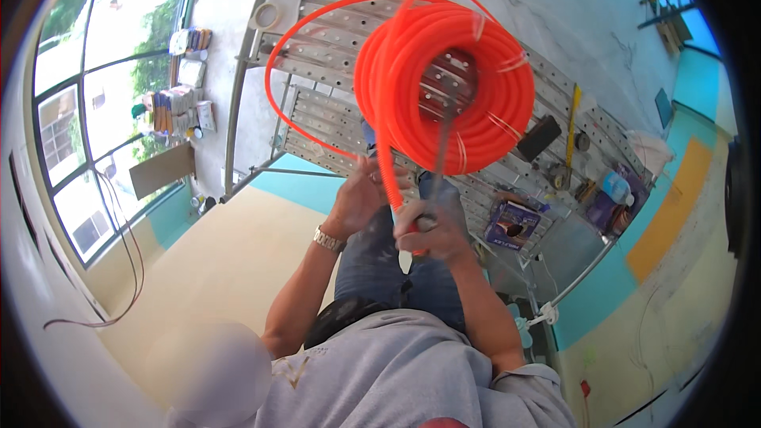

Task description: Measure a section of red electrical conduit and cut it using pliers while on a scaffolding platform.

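A big coil of orange corrugated conduit (495,123) hangs in front of me, bound in places with clear ties. One length drops from it to my right hand (434,231), whose fingers are closed round it. Orange shows again just below that fist. A thin, dark, blurred rod-like shape rises from the right hand across the coil; its kind cannot be made out. A loose loop of the conduit swings out left and comes down to my left hand (361,196), where the fingers bend about it, slightly smeared. A metal watch (329,239) is on my left wrist.
Perforated metal scaffold planks (317,123) lie beneath me, with tubes along the edges. On them are a purple box (514,223), a dark block (539,138), a yellow tape measure (560,177), a roll of tape (267,16) and a water bottle (617,189). Windows are left.
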Demonstrator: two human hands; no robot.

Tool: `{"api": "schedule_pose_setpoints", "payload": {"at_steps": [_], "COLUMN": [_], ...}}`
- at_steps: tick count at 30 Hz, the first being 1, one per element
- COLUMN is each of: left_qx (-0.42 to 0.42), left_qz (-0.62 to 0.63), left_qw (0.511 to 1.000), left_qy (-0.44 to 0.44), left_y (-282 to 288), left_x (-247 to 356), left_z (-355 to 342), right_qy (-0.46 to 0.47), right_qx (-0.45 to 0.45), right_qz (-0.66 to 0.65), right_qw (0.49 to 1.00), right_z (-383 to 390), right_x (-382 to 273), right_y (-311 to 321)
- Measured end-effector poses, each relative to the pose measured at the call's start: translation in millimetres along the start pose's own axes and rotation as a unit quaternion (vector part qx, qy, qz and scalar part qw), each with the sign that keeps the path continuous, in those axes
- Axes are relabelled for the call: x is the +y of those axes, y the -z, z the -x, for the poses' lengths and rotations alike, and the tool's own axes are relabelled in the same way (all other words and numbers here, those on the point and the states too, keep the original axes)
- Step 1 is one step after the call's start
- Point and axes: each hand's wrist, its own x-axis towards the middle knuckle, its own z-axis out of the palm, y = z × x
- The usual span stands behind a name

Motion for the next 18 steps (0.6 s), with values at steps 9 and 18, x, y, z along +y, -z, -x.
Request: {"api": "schedule_pose_setpoints", "payload": {"at_steps": [9, 18], "left_qx": [0.037, 0.100], "left_qz": [0.035, -0.207], "left_qw": [0.996, 0.965], "left_qy": [-0.069, -0.125], "left_y": [8, 3], "left_x": [3, -7], "left_z": [-25, -33], "right_qy": [-0.001, -0.018], "right_qx": [0.119, 0.582], "right_qz": [0.128, 0.377], "right_qw": [0.985, 0.721], "right_z": [29, 33], "right_x": [10, 43], "right_y": [17, 255]}}
